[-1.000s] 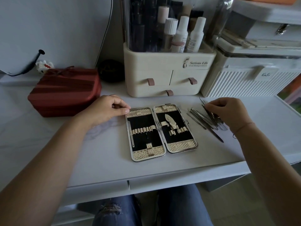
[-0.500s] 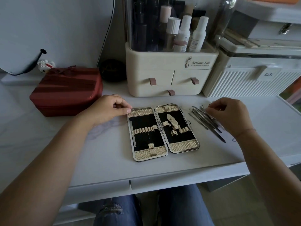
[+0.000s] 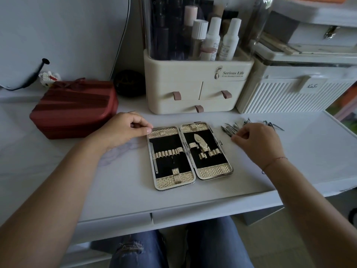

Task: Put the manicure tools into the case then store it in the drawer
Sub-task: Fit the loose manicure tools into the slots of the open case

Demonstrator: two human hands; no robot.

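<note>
Case open flat on desk, centre. One clipper strapped in right half.

Left hand at case's top-left corner: fingers curled, thumb tip touching rim; real grip cannot be told.

Loose tools heaped on desk right of case. Right hand over heap, fingers curled down onto it; whether pinching one cannot be told.

Red pouch far left.

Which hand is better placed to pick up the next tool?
Right: the right hand is at the loose tools; the left hand rests at the far corner of the case.
</note>
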